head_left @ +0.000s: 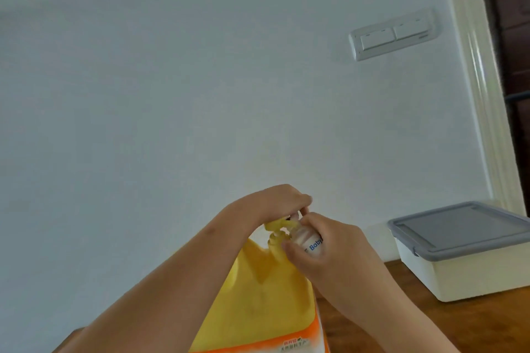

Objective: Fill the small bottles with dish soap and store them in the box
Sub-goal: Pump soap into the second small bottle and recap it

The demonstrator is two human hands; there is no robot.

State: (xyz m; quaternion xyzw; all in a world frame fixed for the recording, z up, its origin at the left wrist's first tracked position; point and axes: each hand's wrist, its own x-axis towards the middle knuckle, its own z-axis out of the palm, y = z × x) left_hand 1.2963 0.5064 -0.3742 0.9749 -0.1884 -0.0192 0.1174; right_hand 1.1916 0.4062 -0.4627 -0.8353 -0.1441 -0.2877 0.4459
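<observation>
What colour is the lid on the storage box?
Grey lid on a white box; the head view shows it clearly.

small bottle [311, 242] reads "baby"; yellow soap jug [258, 295] label print is illegible.

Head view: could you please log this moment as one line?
left hand grips pump | right hand holds small bottle at pump | box closed
</observation>
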